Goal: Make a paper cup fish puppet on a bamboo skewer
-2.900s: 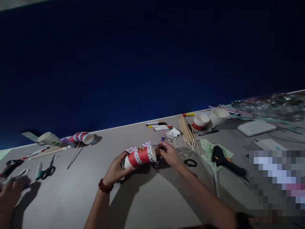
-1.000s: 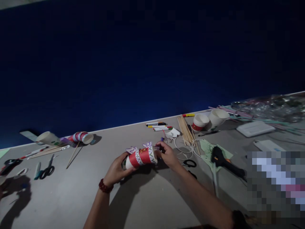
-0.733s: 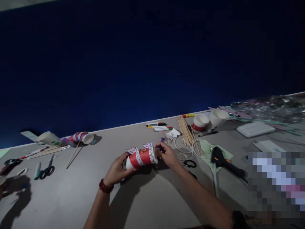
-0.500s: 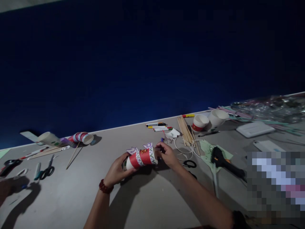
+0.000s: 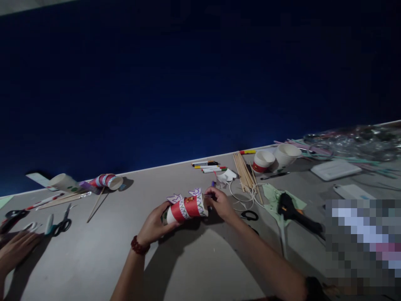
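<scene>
Cradle red-banded white paper-cup cylinder [image 5: 185, 210] lightly in curled left hand [image 5: 153, 225]; steady right hand [image 5: 219, 204] by rim [image 5: 206, 210]; cannot tell if pinching.

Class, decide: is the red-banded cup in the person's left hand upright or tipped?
Tipped: the cup is held sideways, left hand around one end and right hand at the other.

Markers [image 5: 214, 170] behind joined cups [image 5: 191, 206]; sticks [image 5: 243, 173] right of markers; glue gun [image 5: 302, 217] right, on paper [image 5: 271, 193]; scissors [image 5: 65, 225] left.
</scene>
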`<state>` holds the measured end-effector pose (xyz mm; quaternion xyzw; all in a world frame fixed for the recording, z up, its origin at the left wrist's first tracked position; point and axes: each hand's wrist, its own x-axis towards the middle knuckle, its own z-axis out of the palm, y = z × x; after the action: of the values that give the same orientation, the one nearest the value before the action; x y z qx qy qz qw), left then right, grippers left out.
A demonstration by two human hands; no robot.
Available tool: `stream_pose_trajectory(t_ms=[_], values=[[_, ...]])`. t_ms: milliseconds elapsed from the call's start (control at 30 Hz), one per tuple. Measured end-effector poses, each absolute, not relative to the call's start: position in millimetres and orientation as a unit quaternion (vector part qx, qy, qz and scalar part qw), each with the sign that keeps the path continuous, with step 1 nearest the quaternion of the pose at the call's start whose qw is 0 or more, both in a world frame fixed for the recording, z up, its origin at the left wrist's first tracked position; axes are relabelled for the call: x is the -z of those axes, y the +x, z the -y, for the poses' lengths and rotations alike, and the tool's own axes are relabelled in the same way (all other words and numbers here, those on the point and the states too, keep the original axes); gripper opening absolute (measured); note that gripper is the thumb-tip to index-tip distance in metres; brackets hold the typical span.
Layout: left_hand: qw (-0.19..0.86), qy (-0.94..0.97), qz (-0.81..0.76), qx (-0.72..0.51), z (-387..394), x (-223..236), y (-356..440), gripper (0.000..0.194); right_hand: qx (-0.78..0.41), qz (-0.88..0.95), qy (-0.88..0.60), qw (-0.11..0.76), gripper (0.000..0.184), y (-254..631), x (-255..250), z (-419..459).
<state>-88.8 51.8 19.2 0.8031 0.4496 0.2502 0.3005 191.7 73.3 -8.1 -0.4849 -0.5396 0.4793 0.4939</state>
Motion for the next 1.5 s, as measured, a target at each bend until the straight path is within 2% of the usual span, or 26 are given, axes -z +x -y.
stream_pose_trajectory(t_ms=[333, 1233, 1500], values=[[0.28, 0.801, -0.461, -0.261, -51.5, -16.7, -89.8, 0.059, -0.498, 0.534, -0.483, 0.484, 0.023, 192.2, 8.2, -73.5], [0.275, 0.801, -0.464, -0.262, -50.6, -18.3, -89.0, 0.059, -0.505, 0.541, -0.474, 0.477, 0.032, 195.0, 8.1, -73.1], [0.306, 0.798, -0.456, -0.248, -50.8, -23.9, -85.7, 0.059, -0.495, 0.566, -0.464, 0.468, 0.039, 196.2, 5.5, -70.2]])
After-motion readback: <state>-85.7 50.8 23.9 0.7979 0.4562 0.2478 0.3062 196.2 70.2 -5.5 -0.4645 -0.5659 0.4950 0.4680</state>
